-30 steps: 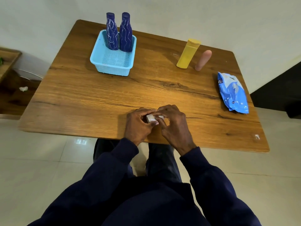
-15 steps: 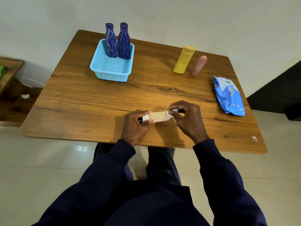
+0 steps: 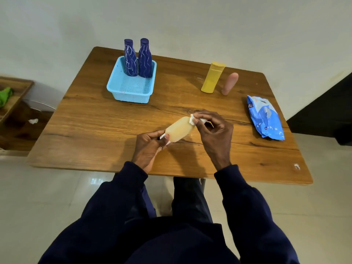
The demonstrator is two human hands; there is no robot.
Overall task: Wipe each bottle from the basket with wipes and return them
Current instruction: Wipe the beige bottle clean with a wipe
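Fingertips (image 3: 166, 137) of the left hand (image 3: 147, 148) and right hand (image 3: 215, 130) pinch opposite ends of a spread wipe (image 3: 179, 128), its length slanting away rightward; yellow bottle (image 3: 212, 78) and pink bottle (image 3: 229, 83) stand beyond, nearer the right hand.

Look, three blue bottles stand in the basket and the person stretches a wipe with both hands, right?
Not three. The head view shows only two in the basket: the left blue bottle and the right blue bottle. The person does stretch a wipe between the left hand and the right hand.
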